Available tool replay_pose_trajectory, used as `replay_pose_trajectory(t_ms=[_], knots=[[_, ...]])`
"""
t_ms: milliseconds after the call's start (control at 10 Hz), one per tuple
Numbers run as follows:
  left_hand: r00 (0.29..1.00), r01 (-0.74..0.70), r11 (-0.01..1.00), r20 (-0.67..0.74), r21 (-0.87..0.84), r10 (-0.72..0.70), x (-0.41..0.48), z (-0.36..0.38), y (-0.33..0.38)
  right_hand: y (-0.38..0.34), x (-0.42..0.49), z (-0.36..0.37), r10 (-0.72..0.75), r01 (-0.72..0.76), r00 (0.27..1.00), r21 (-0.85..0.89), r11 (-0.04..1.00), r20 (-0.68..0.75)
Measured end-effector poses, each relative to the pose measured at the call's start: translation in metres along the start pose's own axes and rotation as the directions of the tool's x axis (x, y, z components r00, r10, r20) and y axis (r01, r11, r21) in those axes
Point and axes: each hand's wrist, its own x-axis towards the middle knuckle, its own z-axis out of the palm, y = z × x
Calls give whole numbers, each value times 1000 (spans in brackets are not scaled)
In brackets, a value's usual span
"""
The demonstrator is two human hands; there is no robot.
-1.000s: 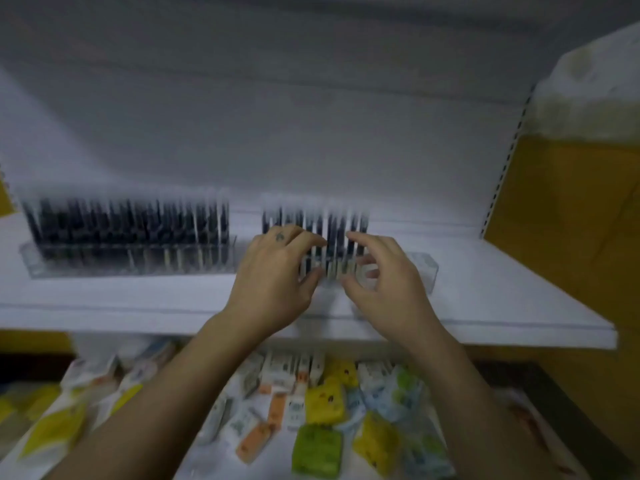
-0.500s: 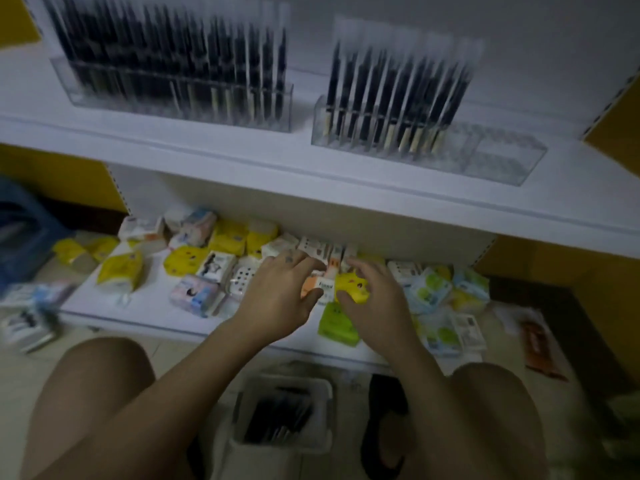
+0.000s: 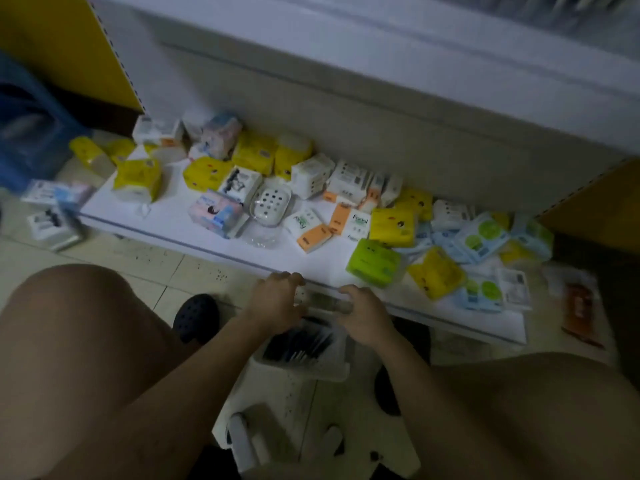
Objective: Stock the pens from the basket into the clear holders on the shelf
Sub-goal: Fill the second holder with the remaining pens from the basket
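Note:
A white basket [image 3: 313, 370] stands on the floor between my knees, with black pens [image 3: 298, 342] lying in it. My left hand [image 3: 275, 301] and my right hand [image 3: 365, 315] hover close together over the basket's far rim, fingers loosely curled and pointing down. No pen shows in either hand, though motion blurs the gap between them. The upper shelf [image 3: 415, 53] fills the top of the view. Its clear holders are out of sight except for a blurred strip at the top right corner.
The low white shelf [image 3: 166, 220] just past the basket holds several tissue packs [image 3: 393, 226] and a white soap dish [image 3: 272, 202]. More packs lie on the tiled floor at left, beside a blue bag [image 3: 31, 133]. My black shoes [image 3: 195, 318] flank the basket.
My view has swung down from the upper shelf to the floor. Both hands left the holder of pens and dropped past the lower shelf to the basket.

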Motion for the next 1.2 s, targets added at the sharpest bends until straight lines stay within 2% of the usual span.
replay_pose_trajectory(t_ms=[200, 400, 500, 700, 900, 1000, 1100, 1200], knots=[[988, 103, 990, 125, -97, -90, 15, 39, -15, 30, 47, 54, 117, -118, 980, -1, 993, 160], [952, 224, 966, 240, -128, -189, 31, 74, -34, 57, 84, 114, 310, -334, 897, 23, 942, 316], [940, 243, 961, 277, -128, -201, 30, 90, -49, 78, 97, 141, 301, -334, 878, 25, 942, 373], [902, 326, 930, 349, -170, -253, 26, 111, -72, 101, 112, 172, 376, -418, 820, 3, 908, 431], [866, 424, 868, 396, -259, -304, 18, 122, -82, 108, 120, 186, 357, -390, 788, -43, 920, 502], [855, 462, 836, 400, -295, -331, 14, 125, -83, 113, 124, 191, 388, -448, 769, -5, 894, 507], [854, 478, 813, 391, -333, -342, 12, 126, -81, 108, 127, 190, 394, -445, 777, -15, 896, 491], [853, 484, 797, 395, -360, -340, 11, 128, -80, 106, 130, 192, 489, -554, 746, 14, 832, 453]])
